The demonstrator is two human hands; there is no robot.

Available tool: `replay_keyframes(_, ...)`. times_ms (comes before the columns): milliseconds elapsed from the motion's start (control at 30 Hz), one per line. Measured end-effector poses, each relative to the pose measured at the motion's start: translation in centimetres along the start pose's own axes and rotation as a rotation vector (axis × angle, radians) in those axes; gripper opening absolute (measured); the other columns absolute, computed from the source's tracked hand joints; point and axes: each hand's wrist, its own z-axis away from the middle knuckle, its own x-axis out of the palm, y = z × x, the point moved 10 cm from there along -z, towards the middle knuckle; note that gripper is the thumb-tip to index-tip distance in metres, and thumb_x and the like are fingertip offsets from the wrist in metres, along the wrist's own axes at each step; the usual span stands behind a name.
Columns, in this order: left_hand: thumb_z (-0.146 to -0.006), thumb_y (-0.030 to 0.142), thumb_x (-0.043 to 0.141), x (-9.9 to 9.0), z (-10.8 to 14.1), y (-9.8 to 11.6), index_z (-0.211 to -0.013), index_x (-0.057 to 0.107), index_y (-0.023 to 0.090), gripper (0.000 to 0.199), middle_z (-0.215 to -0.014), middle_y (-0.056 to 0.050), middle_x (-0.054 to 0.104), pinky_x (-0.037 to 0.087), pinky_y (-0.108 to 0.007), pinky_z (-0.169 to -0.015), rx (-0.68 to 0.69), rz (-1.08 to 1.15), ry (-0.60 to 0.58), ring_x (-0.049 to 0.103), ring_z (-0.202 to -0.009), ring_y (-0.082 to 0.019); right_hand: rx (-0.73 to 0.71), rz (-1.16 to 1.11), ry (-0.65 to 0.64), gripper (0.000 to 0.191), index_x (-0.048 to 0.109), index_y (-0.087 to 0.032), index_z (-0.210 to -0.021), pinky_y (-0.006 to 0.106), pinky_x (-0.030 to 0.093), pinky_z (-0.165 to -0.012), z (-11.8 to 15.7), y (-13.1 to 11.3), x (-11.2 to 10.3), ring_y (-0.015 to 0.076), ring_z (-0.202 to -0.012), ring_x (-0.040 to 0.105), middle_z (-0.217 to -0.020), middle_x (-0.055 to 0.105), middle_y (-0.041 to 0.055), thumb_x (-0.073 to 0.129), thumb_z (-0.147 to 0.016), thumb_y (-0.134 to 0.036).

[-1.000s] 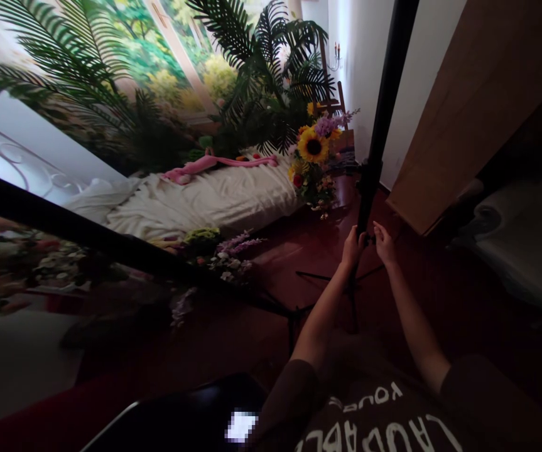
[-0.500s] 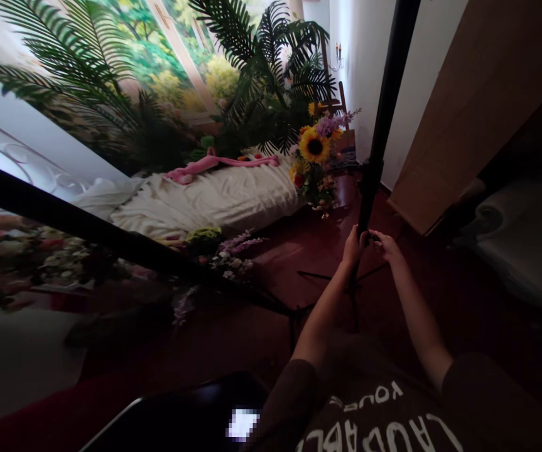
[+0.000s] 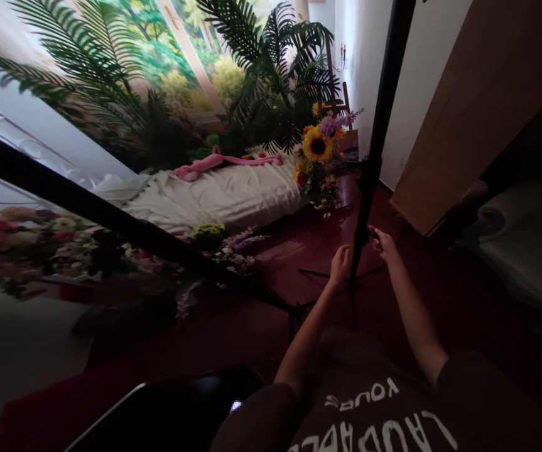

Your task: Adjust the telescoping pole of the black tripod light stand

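Observation:
A black stand pole (image 3: 378,138) rises steeply at right of centre, its thin legs spread on the dark red floor. My right hand (image 3: 382,243) is closed on a small dark knob at the pole's right side. To the left of the pole, not gripping it, is my left hand (image 3: 341,263), its fingers curled together; whether anything is inside them is too dark to make out. A second black pole (image 3: 110,216) slants across the left side of the view.
Beyond the poles stands a low bed with white cloth (image 3: 233,194) and a pink plush toy (image 3: 205,164). Sunflowers (image 3: 316,145) are at its right end, more flowers (image 3: 68,248) at left. A brown panel (image 3: 459,125) leans at right; a dark screen (image 3: 171,408) is at the bottom.
My left hand has let go of the pole and moved down and to the left. My right hand stays at the knob. The view has shifted slightly.

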Motion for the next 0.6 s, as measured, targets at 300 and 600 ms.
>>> replay_keyframes(300, -0.093, 0.042, 0.041, -23.0, 16.9, -8.5, -0.091, 0.05, 0.02, 0.024, -0.093, -0.007, 0.061, 0.05, -0.044, -0.091, -0.332, -0.077, 1.136, 0.062, -0.095, -0.023, -0.194, 0.031, 0.369, 0.021, 0.045, -0.023, -0.075, 0.015, 0.023, -0.033, 2.3, 3.2, -3.1, 0.0035, -0.033, 0.032, -0.046, 0.045, -0.0124, 0.061, -0.08, -0.036)
replay_keyframes(600, -0.097, 0.046, 0.04, -31.5, 14.6, 3.4, -0.114, 0.048, 0.019, 0.032, -0.12, -0.013, 0.056, 0.045, -0.045, -0.101, 0.038, -0.195, 1.277, 0.058, -0.11, -0.022, 0.034, 0.168, 0.104, 0.018, 0.048, -0.022, -0.076, 0.015, 0.027, -0.032, 5.1, 13.3, 5.6, 0.0046, -0.033, 0.034, -0.043, 0.048, -0.0124, 0.064, -0.071, -0.029)
